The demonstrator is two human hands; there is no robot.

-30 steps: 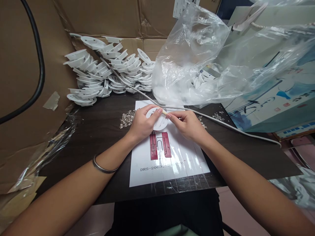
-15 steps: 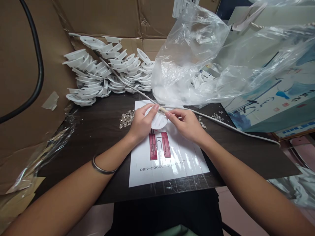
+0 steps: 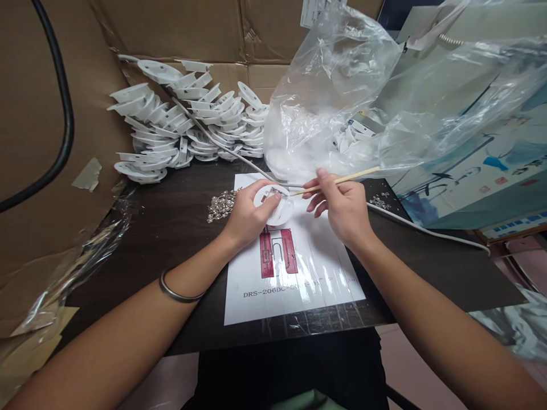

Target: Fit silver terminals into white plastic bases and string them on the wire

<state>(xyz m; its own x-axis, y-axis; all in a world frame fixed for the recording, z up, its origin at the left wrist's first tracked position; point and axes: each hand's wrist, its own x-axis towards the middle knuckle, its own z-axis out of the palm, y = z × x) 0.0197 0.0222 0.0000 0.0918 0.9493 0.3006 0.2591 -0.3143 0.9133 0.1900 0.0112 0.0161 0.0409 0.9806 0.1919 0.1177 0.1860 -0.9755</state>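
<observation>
The left hand (image 3: 251, 212) grasps a white disc (image 3: 282, 214), its thumb pressed across the face, above the upper part of a printed sheet (image 3: 250, 310) on the dark worktop (image 3: 171, 233). The right hand (image 3: 345, 210) pinches a thin wooden stick (image 3: 359, 173), one end pointing at the disc's right edge; whether they touch is unclear. Small metal parts (image 3: 220, 206) lie just beside the left hand. Behind, more white discs (image 3: 231, 119) stand heaped near a clear plastic bag (image 3: 337, 74).

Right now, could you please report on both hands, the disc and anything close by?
Left hand gripping white disc. Right hand holding thin stick, tip near disc. Grey cable behind disc.
</observation>
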